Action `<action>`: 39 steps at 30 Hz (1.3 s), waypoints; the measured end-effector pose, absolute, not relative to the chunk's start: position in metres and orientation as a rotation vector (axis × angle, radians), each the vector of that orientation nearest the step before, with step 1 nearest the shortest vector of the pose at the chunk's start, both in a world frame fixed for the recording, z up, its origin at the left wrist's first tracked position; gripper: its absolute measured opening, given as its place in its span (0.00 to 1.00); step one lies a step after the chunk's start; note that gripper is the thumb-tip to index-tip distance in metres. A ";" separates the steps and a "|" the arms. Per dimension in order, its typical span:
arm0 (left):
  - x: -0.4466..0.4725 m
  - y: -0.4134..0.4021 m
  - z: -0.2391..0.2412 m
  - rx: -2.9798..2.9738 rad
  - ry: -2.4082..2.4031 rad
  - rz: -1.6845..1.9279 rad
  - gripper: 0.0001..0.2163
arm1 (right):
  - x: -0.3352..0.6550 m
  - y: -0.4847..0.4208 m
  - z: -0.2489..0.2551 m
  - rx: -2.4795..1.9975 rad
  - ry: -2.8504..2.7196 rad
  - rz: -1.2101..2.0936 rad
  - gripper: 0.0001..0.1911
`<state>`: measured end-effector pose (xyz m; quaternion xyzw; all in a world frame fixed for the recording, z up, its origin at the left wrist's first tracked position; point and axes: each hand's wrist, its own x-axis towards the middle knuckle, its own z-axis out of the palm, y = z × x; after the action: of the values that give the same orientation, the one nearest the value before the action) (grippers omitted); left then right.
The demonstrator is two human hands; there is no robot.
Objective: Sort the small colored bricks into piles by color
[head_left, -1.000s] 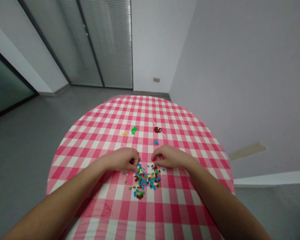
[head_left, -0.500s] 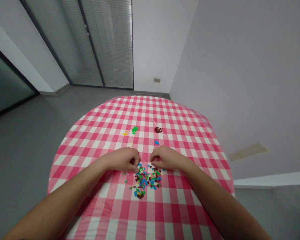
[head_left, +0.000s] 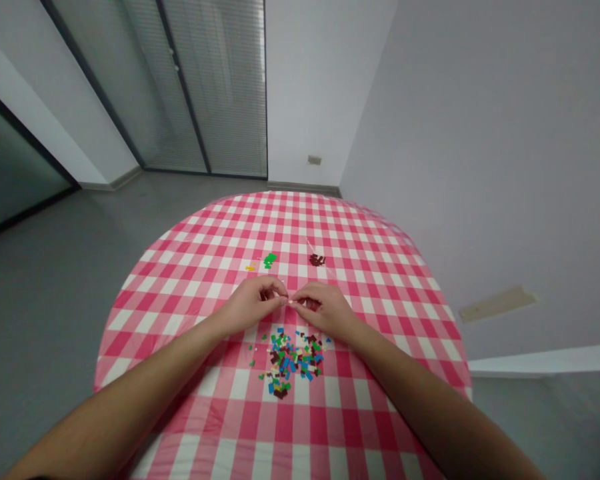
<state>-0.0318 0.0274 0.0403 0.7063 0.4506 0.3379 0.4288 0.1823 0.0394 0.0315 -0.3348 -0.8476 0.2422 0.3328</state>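
Two hands nearly meet at the fingertips above a checked cloth — one tiny pale piece between them.
The right hand pinches the pale piece between thumb and forefinger, right at their tips; the left hand has its thumb and forefinger just beside it, though I cannot tell whether they are closed on it too. On the near side of the fingers lies a loose heap of mixed pieces — blue, green, brown and cream among them. Beyond the left fingers sit yellow pieces and, near them, green pieces; beyond the right fingers, brown pieces lie bunched together.
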 end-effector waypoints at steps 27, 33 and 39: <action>-0.030 0.025 0.041 2.012 1.089 0.940 0.05 | 0.176 0.038 0.028 -0.827 -2.133 0.676 0.07; -0.048 0.034 0.052 2.192 1.113 0.800 0.04 | 0.184 0.042 0.034 -0.922 -2.252 0.688 0.07; -0.088 0.056 0.063 2.330 1.122 0.261 0.07 | 0.199 0.051 0.044 -1.021 -2.624 0.723 0.08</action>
<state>-0.0882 0.0560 0.0631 0.8637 0.4158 0.0966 0.2678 0.1989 0.0512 0.0441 -0.3488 -0.8965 0.2471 0.1169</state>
